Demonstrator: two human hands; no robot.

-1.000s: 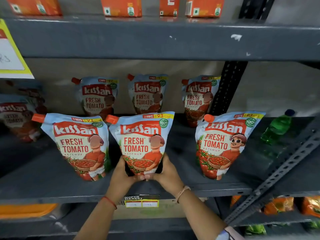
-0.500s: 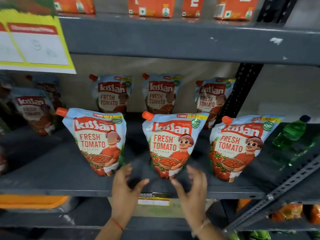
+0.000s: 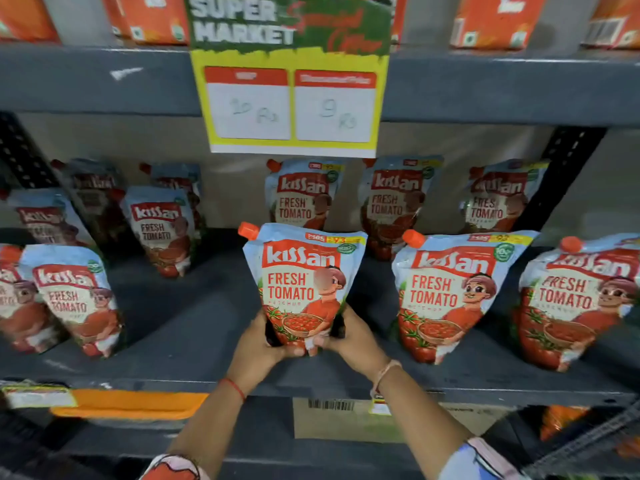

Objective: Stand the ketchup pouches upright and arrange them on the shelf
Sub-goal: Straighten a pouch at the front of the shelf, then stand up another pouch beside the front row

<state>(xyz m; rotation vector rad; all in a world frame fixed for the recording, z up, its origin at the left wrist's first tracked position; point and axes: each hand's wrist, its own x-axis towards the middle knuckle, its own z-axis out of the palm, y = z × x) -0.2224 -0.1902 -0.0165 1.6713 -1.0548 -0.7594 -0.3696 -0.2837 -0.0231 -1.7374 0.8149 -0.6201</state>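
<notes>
A ketchup pouch (image 3: 304, 271) with an orange cap stands upright near the front of the grey shelf (image 3: 194, 327). My left hand (image 3: 258, 344) and my right hand (image 3: 353, 337) both grip its base from either side. Two more upright pouches (image 3: 453, 292) (image 3: 578, 299) stand to its right in the front row. Three pouches (image 3: 303, 195) (image 3: 394, 199) (image 3: 498, 195) stand in the back row. At the left, several other pouches (image 3: 74, 299) (image 3: 161, 230) stand in looser rows.
A yellow price sign (image 3: 291, 98) hangs from the upper shelf's edge above the held pouch. Orange cartons (image 3: 495, 19) line the upper shelf. A black perforated upright (image 3: 557, 181) stands at the right. A cardboard box (image 3: 346, 420) sits on the lower shelf.
My view has shifted left along the shelf. Both hands, apart and empty half a second ago, have closed on the base of the pouch one place further left.
</notes>
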